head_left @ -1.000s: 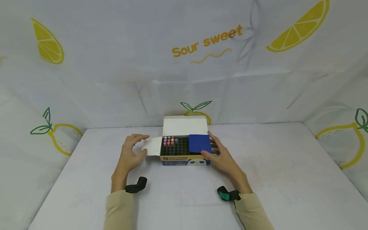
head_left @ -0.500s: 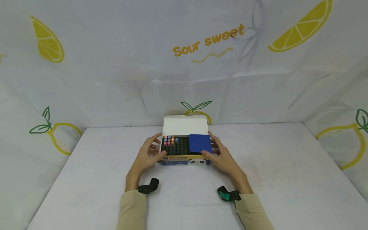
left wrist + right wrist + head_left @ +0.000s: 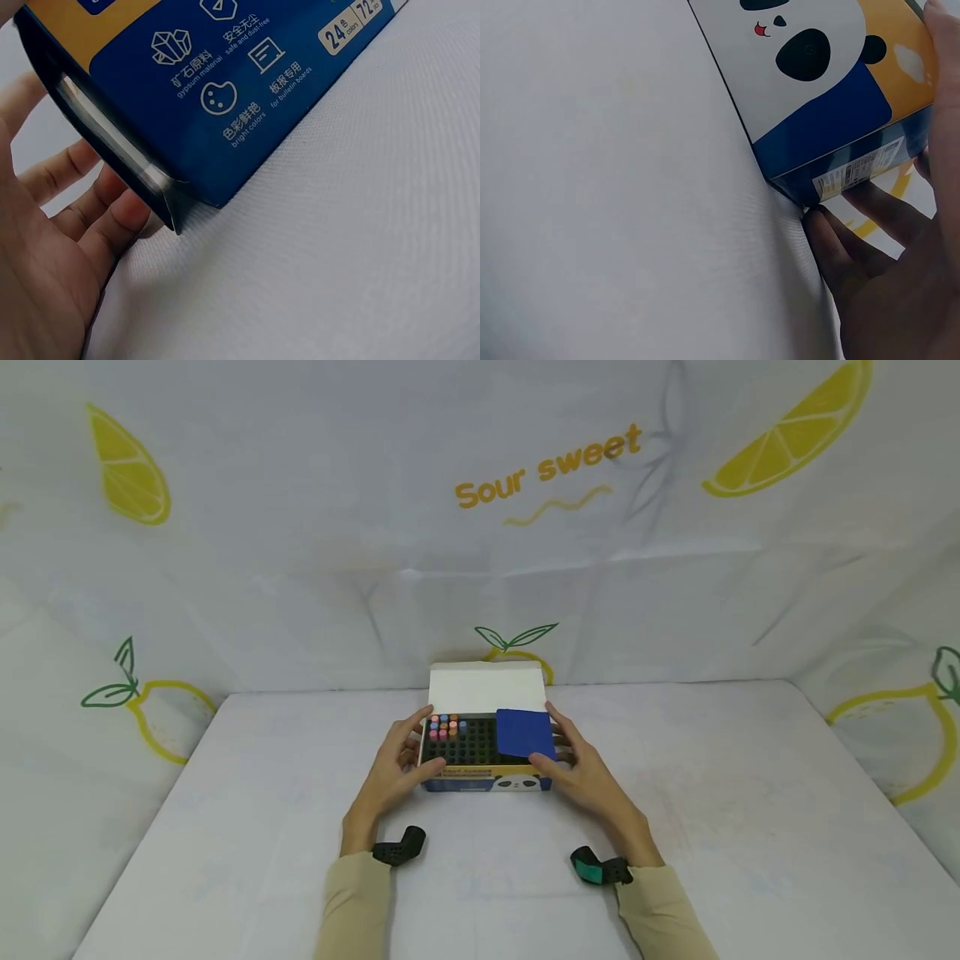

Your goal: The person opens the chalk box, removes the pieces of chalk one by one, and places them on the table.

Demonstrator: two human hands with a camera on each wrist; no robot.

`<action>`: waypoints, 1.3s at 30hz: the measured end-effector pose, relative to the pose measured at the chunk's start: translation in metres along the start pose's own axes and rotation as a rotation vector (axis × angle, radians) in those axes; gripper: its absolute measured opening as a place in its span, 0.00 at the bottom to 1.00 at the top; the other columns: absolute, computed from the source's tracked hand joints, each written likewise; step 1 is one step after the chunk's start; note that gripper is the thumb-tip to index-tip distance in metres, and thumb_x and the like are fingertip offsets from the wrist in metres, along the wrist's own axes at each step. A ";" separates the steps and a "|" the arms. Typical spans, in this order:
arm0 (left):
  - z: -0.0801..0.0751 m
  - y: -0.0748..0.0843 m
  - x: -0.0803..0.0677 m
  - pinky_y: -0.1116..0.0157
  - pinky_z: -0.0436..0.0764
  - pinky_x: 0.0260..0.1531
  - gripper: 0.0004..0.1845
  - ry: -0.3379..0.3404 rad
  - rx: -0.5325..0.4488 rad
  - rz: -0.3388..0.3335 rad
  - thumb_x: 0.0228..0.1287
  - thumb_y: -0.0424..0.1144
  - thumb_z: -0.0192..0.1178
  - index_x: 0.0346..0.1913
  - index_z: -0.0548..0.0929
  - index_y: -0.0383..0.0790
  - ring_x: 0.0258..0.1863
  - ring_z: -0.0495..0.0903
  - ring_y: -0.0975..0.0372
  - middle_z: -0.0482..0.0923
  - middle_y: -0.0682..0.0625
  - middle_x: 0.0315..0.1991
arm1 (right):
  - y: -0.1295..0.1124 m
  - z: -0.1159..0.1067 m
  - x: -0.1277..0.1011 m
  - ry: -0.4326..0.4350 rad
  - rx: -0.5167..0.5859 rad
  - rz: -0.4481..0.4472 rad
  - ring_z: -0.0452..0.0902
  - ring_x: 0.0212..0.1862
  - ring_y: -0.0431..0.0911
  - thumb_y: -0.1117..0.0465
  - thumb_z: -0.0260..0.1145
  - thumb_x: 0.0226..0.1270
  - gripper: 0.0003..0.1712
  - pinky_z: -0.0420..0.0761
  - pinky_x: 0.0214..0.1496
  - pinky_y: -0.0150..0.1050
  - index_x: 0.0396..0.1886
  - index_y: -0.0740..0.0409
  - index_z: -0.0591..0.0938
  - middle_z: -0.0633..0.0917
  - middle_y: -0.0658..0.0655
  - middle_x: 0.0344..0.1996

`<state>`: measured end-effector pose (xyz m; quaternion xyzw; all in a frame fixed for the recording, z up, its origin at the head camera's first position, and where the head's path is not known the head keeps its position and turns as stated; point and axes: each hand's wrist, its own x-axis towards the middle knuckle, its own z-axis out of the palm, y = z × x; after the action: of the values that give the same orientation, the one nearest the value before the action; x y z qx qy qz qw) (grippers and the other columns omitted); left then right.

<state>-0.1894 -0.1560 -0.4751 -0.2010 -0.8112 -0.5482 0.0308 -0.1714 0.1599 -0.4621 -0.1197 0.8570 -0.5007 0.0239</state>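
the cloth at the back [image 3: 300, 560] says "sour sweet" in orange letters. the front of the box [image 3: 172, 120] has chinese words with english ones under them: "gypsum material" by crystals [image 3: 171, 49], "safe and dust-free" by a shield [image 3: 218, 7], "bright colors" by a paint palette [image 3: 218, 98], "for bulletin boards" by a board [image 3: 266, 55], and "24 colors" and "72" on a pale tag [image 3: 349, 30]. the bar code label [image 3: 857, 166] on its end is too small to read.
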 end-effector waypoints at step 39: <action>0.001 0.000 0.000 0.69 0.75 0.38 0.42 0.013 0.036 -0.008 0.63 0.50 0.69 0.79 0.64 0.56 0.40 0.72 0.59 0.69 0.42 0.57 | -0.066 -0.070 0.010 0.048 -0.324 -0.190 0.59 0.69 0.62 0.51 0.72 0.66 0.35 0.65 0.65 0.70 0.71 0.54 0.75 0.71 0.63 0.67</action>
<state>-0.1886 -0.1553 -0.4752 -0.1937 -0.8215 -0.5350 0.0373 -0.1808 0.1866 -0.3696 -0.1905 0.9114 -0.3591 -0.0638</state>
